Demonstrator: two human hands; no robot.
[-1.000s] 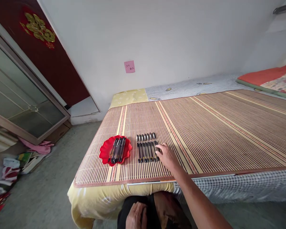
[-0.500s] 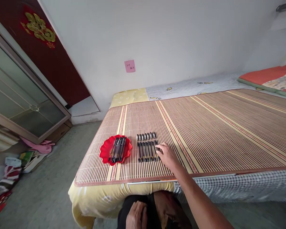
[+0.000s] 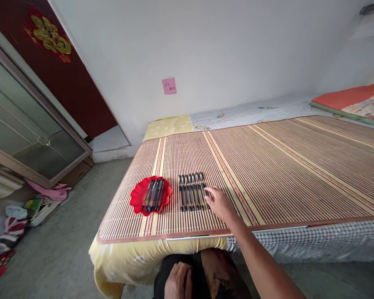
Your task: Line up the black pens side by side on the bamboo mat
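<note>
My right hand [image 3: 220,203] reaches in over the mat, its fingers bent and closed on a black pen [image 3: 207,202] at the right end of a row. Part of that pen is hidden by the fingers. Several clear-barrelled pens [image 3: 191,198] lie side by side, parallel, with black caps [image 3: 190,178] lined up at their far ends. To their left, a red scalloped plate [image 3: 135,194] holds a pile of similar black pens [image 3: 155,195]. My left hand [image 3: 178,280] rests on my lap with its fingers curled in and nothing visible in them.
A striped bamboo mat [image 3: 268,174] covers the bed, over yellow and checked cloth. Folded orange bedding [image 3: 345,99] lies at the far right. A pink note [image 3: 169,86] is on the wall. On the left are a glass-panelled door [image 3: 34,120] and clothes [image 3: 12,228] on the floor.
Hardly anything differs. My right hand has shifted very slightly at the right end of the row; the pens, the plate and my left hand stay where they were.
</note>
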